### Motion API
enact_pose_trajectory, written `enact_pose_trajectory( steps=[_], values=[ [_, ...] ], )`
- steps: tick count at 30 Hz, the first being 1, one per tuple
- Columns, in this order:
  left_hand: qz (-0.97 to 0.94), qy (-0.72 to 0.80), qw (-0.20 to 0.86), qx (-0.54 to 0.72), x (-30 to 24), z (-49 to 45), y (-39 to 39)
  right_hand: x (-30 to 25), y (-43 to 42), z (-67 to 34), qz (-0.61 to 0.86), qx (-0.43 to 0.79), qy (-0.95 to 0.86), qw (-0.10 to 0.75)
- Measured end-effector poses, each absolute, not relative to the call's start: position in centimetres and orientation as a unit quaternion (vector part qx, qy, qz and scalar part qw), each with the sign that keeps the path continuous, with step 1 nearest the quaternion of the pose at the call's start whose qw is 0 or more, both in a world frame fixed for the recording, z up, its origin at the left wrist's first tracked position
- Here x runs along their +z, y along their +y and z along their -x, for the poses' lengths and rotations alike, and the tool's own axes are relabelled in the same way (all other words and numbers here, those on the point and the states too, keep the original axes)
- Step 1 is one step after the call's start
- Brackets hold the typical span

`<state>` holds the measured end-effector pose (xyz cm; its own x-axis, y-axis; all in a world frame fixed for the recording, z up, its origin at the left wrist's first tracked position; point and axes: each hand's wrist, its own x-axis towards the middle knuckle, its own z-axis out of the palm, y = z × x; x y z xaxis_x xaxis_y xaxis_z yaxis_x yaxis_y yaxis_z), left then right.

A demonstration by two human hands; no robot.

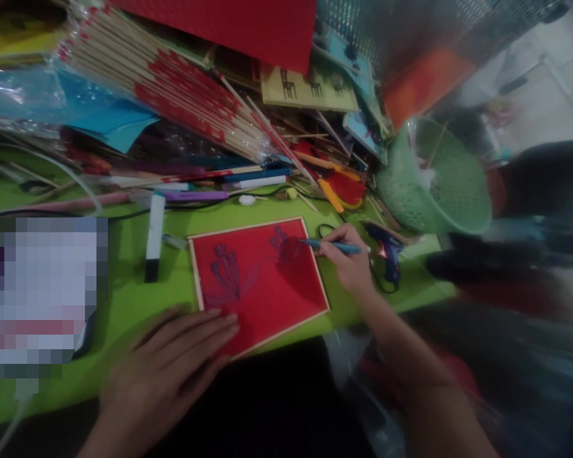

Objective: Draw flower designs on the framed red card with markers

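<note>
A red sheet [262,299] edged with thin pale wooden strips lies on the green table, slightly turned. Dark outlines of flowers with leaves [226,273] are drawn on its left half, and a smaller flower drawing [277,242] is at its upper right. My right hand [347,257] grips a blue pen [339,245] in a pinch, its tip pointing left over the sheet near the smaller drawing. Whether the tip touches the surface I cannot tell. My left hand [181,346] rests flat with fingers stretched over the sheet's lower left corner.
A white marker with a black end [153,238] lies left of the sheet. Behind are pens, a purple marker [195,195], orange-handled scissors [332,196] and bundled sticks [172,83]. At right are a glue gun [388,254] and a green basket [434,178]. A blurred-out device sits left.
</note>
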<state>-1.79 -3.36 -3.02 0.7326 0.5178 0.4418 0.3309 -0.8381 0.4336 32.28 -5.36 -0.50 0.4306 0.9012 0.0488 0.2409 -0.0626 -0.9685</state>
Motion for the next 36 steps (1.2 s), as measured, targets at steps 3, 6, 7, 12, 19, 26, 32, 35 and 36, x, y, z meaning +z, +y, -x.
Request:
enact_pose_trajectory(
  steps=[3, 6, 7, 12, 19, 26, 32, 35, 36],
  values=[
    [-0.917, 0.229, 0.165, 0.283, -2.9, 1.8, -3.3, -0.5, -5.3, -32.3, 0.658, 0.315, -0.434, 0.529],
    [-0.917, 0.226, 0.166, 0.284, -2.8, 1.8, -3.2, -0.4, -5.3, -32.3, 0.662, 0.313, -0.43, 0.528],
    [-0.916, 0.226, 0.166, 0.286, -2.9, 1.8, -3.2, -0.4, -5.3, -32.3, 0.663, 0.314, -0.43, 0.526],
    [-0.914, 0.232, 0.171, 0.287, -3.2, 1.8, -3.4, -0.7, -5.6, -32.5, 0.646, 0.313, -0.442, 0.538],
    [-0.889, 0.252, 0.212, 0.317, -3.2, 2.5, -4.1, 0.9, -4.6, -32.8, 0.595, 0.377, -0.443, 0.554],
    [-0.873, 0.317, 0.184, 0.321, -2.6, 2.9, -4.7, 2.2, -1.8, -31.6, 0.572, 0.424, -0.501, 0.492],
    [-0.859, 0.354, 0.164, 0.331, -3.4, 2.5, -4.7, 0.4, -0.3, -30.5, 0.575, 0.431, -0.522, 0.458],
    [-0.85, 0.371, 0.156, 0.34, -3.8, 2.2, -4.9, -0.2, -0.3, -30.5, 0.577, 0.43, -0.525, 0.454],
    [-0.847, 0.376, 0.151, 0.343, -3.8, 2.1, -4.9, -0.3, -0.4, -30.6, 0.576, 0.43, -0.526, 0.455]
  ],
)
